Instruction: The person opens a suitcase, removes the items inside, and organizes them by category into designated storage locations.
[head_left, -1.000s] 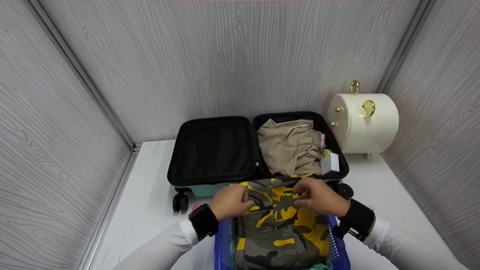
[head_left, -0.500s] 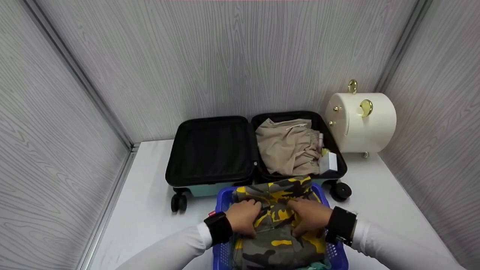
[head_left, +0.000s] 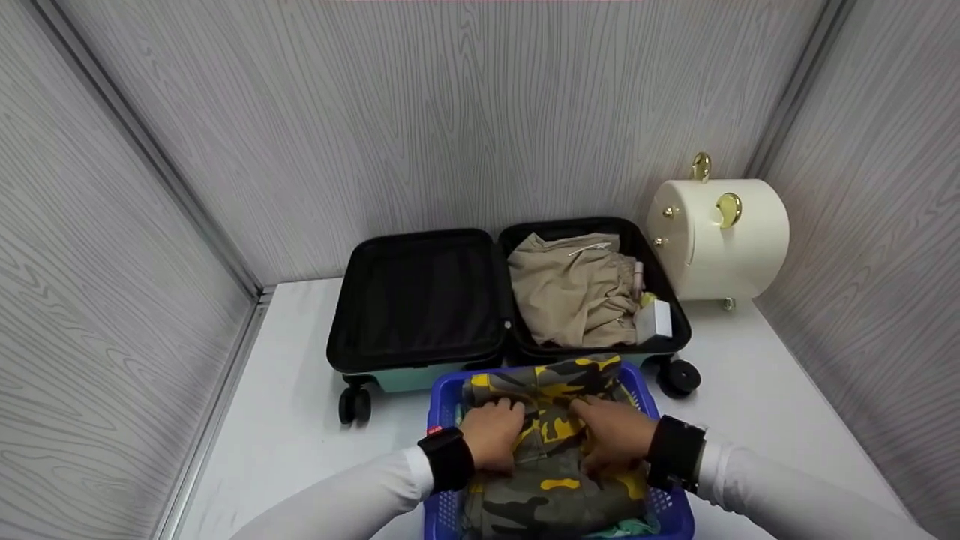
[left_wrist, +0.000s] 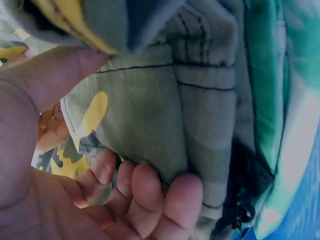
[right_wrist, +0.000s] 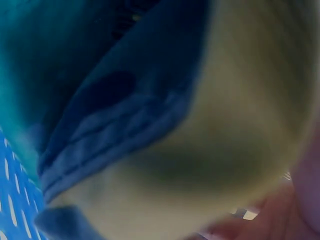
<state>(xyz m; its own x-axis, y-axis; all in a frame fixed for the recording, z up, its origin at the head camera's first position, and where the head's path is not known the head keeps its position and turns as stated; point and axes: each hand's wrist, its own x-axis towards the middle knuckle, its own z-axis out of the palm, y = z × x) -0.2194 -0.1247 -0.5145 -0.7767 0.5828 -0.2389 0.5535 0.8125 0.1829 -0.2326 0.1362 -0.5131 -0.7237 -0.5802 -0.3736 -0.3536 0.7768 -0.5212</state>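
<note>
A camouflage garment (head_left: 555,502) in grey, black and yellow lies folded in a blue plastic basket (head_left: 679,517). My left hand (head_left: 491,435) grips its left part. In the left wrist view, the thumb and curled fingers (left_wrist: 145,192) are on either side of the grey cloth (left_wrist: 140,100). My right hand (head_left: 616,435) holds the garment's right part, thumb and fingers bent into the cloth. The right wrist view is blurred; a bit of hand (right_wrist: 272,215) shows at lower right, mostly behind cloth. Green fabric (left_wrist: 267,75) lies beneath the garment.
Behind the basket lies an open suitcase; its left half (head_left: 416,300) is black inside. The right half holds beige clothing (head_left: 566,289) and a small white box (head_left: 654,321). A cream drum-shaped case (head_left: 731,240) with gold fittings stands at right. Wood-patterned walls surround the white table (head_left: 300,450).
Both hands have come down and nearer to me onto the camouflage garment, whose far part now lies bunched inside the basket's far rim. Over the last half second they have barely moved.
</note>
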